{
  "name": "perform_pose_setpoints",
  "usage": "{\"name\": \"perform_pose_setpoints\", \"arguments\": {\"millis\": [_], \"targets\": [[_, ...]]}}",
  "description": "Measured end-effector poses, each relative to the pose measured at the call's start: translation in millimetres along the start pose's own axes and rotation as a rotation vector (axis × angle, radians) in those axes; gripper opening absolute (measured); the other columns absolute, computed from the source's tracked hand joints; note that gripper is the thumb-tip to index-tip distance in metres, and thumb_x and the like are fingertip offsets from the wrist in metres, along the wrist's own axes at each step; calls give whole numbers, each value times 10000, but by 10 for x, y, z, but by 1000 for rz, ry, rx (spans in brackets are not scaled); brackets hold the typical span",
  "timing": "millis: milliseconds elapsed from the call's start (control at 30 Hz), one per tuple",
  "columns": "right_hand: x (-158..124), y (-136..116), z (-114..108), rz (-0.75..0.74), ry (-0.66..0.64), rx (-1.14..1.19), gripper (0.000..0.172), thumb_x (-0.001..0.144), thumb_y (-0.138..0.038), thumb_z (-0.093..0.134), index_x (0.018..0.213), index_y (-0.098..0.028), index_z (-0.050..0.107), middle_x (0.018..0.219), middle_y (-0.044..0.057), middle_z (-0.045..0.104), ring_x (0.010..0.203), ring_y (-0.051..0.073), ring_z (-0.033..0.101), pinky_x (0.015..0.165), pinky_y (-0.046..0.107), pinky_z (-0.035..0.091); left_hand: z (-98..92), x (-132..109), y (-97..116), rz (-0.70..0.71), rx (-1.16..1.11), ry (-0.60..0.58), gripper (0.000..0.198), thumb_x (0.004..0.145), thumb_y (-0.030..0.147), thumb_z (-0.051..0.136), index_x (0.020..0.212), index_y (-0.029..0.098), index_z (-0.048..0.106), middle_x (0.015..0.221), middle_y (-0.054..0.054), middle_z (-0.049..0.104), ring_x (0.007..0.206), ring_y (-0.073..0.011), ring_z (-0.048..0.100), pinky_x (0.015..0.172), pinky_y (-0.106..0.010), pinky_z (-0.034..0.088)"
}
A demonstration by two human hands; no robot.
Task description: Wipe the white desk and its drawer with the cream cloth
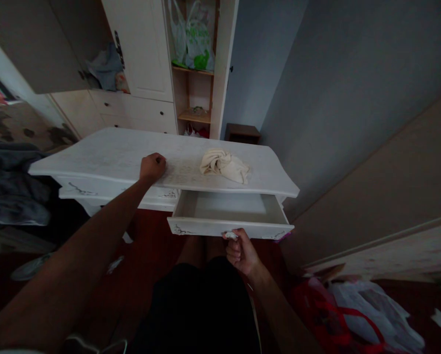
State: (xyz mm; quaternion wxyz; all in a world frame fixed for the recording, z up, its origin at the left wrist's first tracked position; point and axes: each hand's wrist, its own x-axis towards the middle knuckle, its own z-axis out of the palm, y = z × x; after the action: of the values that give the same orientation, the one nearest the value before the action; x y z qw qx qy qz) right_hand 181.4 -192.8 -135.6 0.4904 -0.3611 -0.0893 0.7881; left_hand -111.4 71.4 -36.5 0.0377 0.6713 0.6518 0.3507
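A white dressing table (124,147) with a dusty, smudged top stretches across the middle. Its right drawer (201,226) is pulled out, and the inside looks bare. My right hand (240,250) pinches the pale drawer knob (230,235) at the drawer's front. Curled into a fist, my left hand (153,166) rests on the tabletop near the front edge; whether anything is inside it is hidden. To its right lies a crumpled cream cloth (225,165) on the table.
Behind stands a white wardrobe (144,49) with plastic bags (198,42) on an open shelf. A grey wall (338,73) rises at right. Red and white bags (375,314) lie lower right; dark clothes (14,182) are piled at left.
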Motion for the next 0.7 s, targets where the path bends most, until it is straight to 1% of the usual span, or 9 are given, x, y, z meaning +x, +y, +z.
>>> {"name": "perform_pose_setpoints", "arguments": {"millis": [100,233,400,500,700], "targets": [[-155,160,-29,-14,26,-12,338,646,-429,764,753,-112,718,364,-120,376,325,22,200,344,188,97,2,-8,11,3,12,8,289,800,243,490,913,115,724,962,-158,750,904,-247,687,862,-316,509],[-325,434,-96,-45,51,-33,378,644,-483,770,769,-129,721,357,-114,397,311,32,222,350,201,127,4,-13,16,-2,14,9,294,808,261,480,908,117,716,938,-149,743,877,-234,676,847,-309,507],[-468,776,-180,-89,181,-56,422,604,-534,798,758,-151,710,359,-108,412,316,35,278,378,197,181,11,-7,6,12,17,8,296,833,264,464,908,131,717,967,-146,749,894,-243,679,857,-333,508],[-509,893,-225,-98,216,-72,434,613,-554,787,763,-155,705,368,-98,428,327,40,301,389,197,189,15,-7,0,14,19,10,278,829,259,473,904,144,714,962,-133,750,899,-241,677,856,-336,510],[-534,1001,-297,-161,310,-85,425,619,-554,791,744,-162,686,402,-81,466,354,43,330,404,197,207,3,-15,18,8,35,-4,319,836,279,447,931,137,717,971,-138,742,905,-240,667,883,-339,506]]}}
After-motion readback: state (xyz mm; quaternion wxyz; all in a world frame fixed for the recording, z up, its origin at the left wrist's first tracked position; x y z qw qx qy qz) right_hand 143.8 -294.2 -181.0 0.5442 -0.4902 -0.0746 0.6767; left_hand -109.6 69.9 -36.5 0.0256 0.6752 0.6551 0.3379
